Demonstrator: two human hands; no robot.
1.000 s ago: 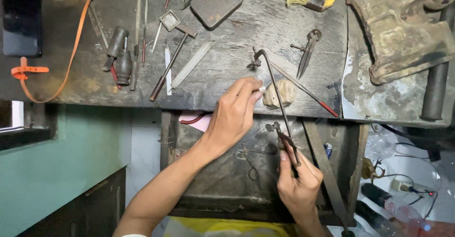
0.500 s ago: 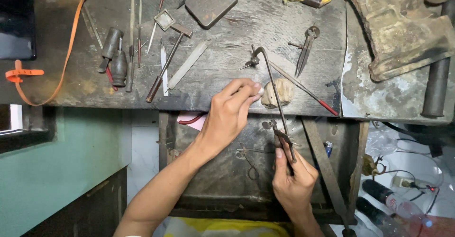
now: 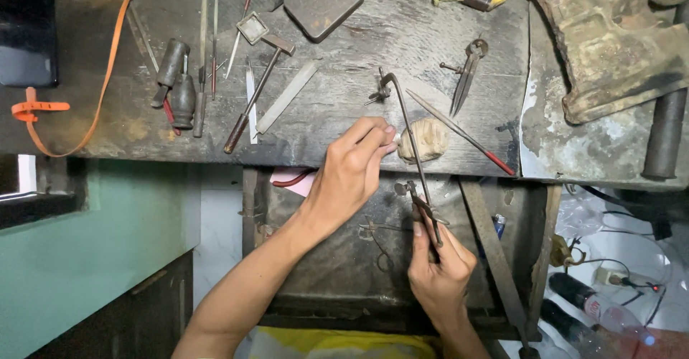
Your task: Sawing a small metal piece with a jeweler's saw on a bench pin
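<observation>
From the head camera, looking straight down on a scarred dark workbench [image 3: 430, 36]. The right hand [image 3: 439, 269], at about five o'clock from the bench's middle, is closed around the handle of a thin metal saw frame [image 3: 409, 126], whose long arm runs up toward twelve o'clock and hooks over the bench edge. The left hand [image 3: 352, 172] sits at nine o'clock from that frame, fingertips pinched shut on a small pale piece that is too small to make out, pressed against the worn wooden bench peg [image 3: 425, 140] at the front edge. The frame's arm passes between the fingertips and the peg, just beside both.

Across the bench: a small hammer [image 3: 260, 86] at ten o'clock from the left hand, a flat file [image 3: 287, 97] just right of it, dividers [image 3: 466, 72] at one o'clock from the peg, a red-tipped rod [image 3: 459, 131] touching the peg's right side, and an orange strap [image 3: 100, 86] far at nine o'clock.
</observation>
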